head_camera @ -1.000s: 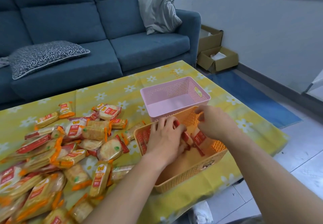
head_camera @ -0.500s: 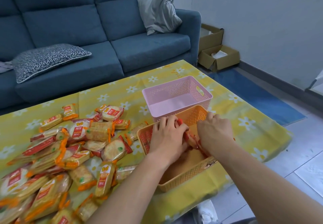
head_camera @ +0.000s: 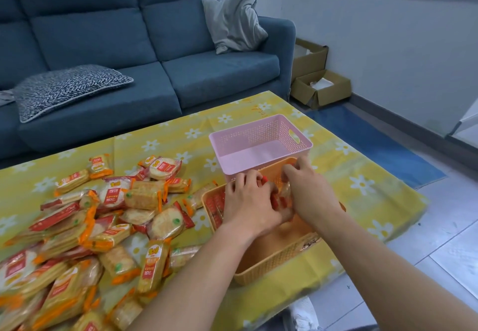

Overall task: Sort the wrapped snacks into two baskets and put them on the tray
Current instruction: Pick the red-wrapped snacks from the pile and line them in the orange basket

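Blue sofa (head_camera: pixel 129 33) across the back, and in front of it the yellow flowered tablecloth (head_camera: pixel 349 201). A big pile of wrapped snacks (head_camera: pixel 90 227) sprawls over its left half, cut off by the left and bottom edges. The pink basket (head_camera: pixel 258 134) sits just behind the orange basket (head_camera: pixel 271 266), the two touching. Both hands are down inside the orange one. The left hand (head_camera: pixel 248 206) has its fingers curled over the red-ended packets (head_camera: pixel 275 201), with red wrapper ends poking out between the knuckles. The right hand (head_camera: pixel 310 196) is bent in from the other side, gripping the same bunch. The fingertips are buried among the wrappers, so I cannot tell how many packets each hand holds. More red packets (head_camera: pixel 216 204) stand in a row against the basket's left wall. One round cracker pack (head_camera: pixel 112 196) in the pile has a red label reading "157"; the rest of the print is too small to read.
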Demonstrator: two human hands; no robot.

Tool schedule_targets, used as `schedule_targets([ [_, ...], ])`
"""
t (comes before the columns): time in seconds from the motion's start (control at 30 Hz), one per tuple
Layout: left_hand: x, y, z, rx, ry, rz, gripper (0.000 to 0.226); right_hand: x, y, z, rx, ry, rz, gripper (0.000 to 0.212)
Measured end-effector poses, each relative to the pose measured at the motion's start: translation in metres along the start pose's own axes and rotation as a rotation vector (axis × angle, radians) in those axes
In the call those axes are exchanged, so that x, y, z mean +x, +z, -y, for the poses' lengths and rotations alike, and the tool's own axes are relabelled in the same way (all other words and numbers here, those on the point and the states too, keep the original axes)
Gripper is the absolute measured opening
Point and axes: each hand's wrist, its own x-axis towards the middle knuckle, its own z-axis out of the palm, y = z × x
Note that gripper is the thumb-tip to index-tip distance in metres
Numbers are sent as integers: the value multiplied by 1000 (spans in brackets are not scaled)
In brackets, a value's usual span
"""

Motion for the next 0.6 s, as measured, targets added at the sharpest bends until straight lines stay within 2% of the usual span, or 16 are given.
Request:
schedule_targets([
  [0.1, 2, 4, -1, 34, 12, -32, 54, 4, -4, -8, 306, 68, 49, 26],
  [0.2, 3, 7, -2, 48, 8, -71, 46, 3, -4, -13, 460, 159, 5, 7],
  [0.27, 3, 9, -5, 53, -5, -82, 48, 2, 2, -14, 503, 239, -60, 27],
  [0.33, 4, 10, -8, 69, -9, -84, 51, 3, 6, -9, 506, 308, -113, 35],
  [0.4, 5, 11, -7, 91, -11, -79, 55, 4, 9, -3, 467, 335, -113, 31],
  [0.5, 5, 12, -6, 103, -4, -52, 59, 3, 9, 3, 329, 315, -21, 22],
  [0.6, 4, 9, -6, 86, 10, -24, 61, 2, 5, 0, 230, 307, 63, 29],
])
